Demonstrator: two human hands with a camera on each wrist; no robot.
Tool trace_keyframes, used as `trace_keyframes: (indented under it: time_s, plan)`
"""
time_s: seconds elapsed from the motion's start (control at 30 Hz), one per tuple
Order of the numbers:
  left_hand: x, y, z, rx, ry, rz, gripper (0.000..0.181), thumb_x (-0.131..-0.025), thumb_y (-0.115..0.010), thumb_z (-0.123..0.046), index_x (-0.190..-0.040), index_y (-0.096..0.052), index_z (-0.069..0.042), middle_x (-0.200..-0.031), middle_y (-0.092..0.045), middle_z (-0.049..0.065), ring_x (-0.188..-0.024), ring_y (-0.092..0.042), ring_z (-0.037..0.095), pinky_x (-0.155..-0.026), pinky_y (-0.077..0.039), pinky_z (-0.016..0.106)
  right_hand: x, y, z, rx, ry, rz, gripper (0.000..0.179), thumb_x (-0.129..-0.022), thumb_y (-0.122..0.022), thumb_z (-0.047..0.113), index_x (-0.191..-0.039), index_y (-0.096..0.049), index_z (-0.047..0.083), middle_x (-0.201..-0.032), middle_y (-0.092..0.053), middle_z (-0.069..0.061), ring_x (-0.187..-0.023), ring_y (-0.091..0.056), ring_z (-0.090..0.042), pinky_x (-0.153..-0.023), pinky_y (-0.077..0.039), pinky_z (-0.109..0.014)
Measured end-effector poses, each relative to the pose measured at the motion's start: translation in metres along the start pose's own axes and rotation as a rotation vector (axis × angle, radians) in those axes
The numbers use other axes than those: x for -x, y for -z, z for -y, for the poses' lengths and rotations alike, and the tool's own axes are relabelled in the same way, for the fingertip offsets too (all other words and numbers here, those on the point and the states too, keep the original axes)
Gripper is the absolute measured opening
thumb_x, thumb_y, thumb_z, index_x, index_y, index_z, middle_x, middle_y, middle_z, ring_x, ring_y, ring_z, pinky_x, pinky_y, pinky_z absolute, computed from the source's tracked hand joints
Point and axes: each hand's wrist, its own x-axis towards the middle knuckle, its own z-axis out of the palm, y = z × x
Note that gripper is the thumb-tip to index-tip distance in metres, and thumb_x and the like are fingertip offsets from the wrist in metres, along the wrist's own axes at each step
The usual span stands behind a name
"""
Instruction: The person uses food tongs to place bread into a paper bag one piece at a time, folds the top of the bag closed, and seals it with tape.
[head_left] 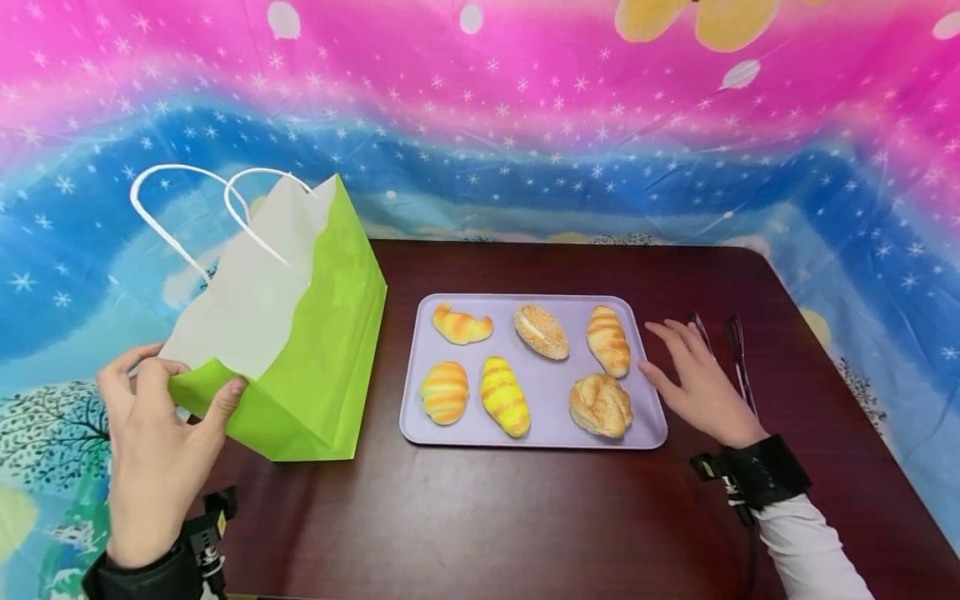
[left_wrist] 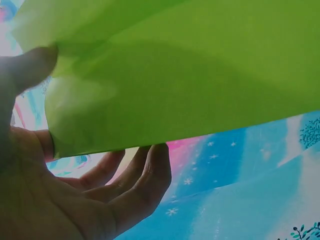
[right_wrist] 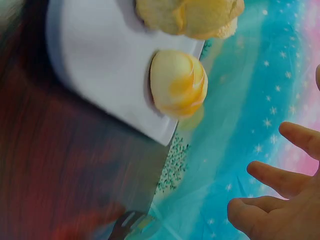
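My left hand [head_left: 161,433] pinches the near top edge of a bright green paper bag [head_left: 330,333], thumb outside and fingers over the rim. The bag stands upright with its mouth open, showing a white inside and two white handles. In the left wrist view, the green paper [left_wrist: 190,80] passes between thumb and fingers. My right hand [head_left: 697,383] hovers beside the right edge of a lilac tray [head_left: 540,425], fingers spread and holding nothing. Nearest to it are a striped long bread roll [head_left: 608,342] and a round knotted bun [head_left: 601,406].
Also on the tray lie a croissant [head_left: 462,324], a seeded roll [head_left: 542,332], a striped bun [head_left: 444,392] and a yellow striped roll [head_left: 505,397]. Black tongs [head_left: 738,358] lie on the dark wooden table [head_left: 480,517], partly behind the right hand. A patterned cloth [head_left: 525,125] hangs behind.
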Motion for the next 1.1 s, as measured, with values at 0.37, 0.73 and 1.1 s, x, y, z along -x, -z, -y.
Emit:
trace_keyframes:
  time_s: [0.37,0.73,1.1]
  plan:
    - [-0.001,-0.003,0.006,0.029,-0.063,0.004,0.096,-0.076,-0.052,-0.081,-0.106,-0.042,0.010,-0.137,-0.038,0.038,-0.131,-0.035,0.052,-0.082,-0.034,0.059,0.025,0.025,-0.019,0.015,-0.058,-0.041,0.062,-0.101,-0.059,0.029,-0.153,-0.035,0.006,-0.153,-0.028,-0.034,-0.149,-0.010,-0.054,-0.115,-0.015,-0.070]
    - [-0.005,-0.005,0.011,0.019,-0.071,-0.023,0.104,-0.073,-0.047,-0.087,-0.109,-0.040,0.011,-0.132,-0.045,0.039,-0.114,-0.044,0.051,-0.083,-0.033,0.048,0.077,0.037,-0.073,0.100,-0.226,-0.014,0.072,-0.103,-0.056,0.030,-0.155,-0.020,-0.002,-0.147,-0.021,-0.045,-0.140,-0.014,-0.062,-0.113,-0.007,-0.072]
    - [-0.001,-0.013,0.012,0.002,-0.012,-0.029,0.108,-0.073,-0.047,-0.087,-0.116,-0.037,0.011,-0.140,-0.042,0.038,-0.113,-0.045,0.056,-0.079,-0.034,0.051,0.076,0.020,-0.094,0.141,-0.406,0.125,0.102,-0.096,-0.063,0.047,-0.154,-0.001,-0.009,-0.137,-0.027,-0.051,-0.118,-0.027,-0.066,-0.098,-0.019,-0.075]
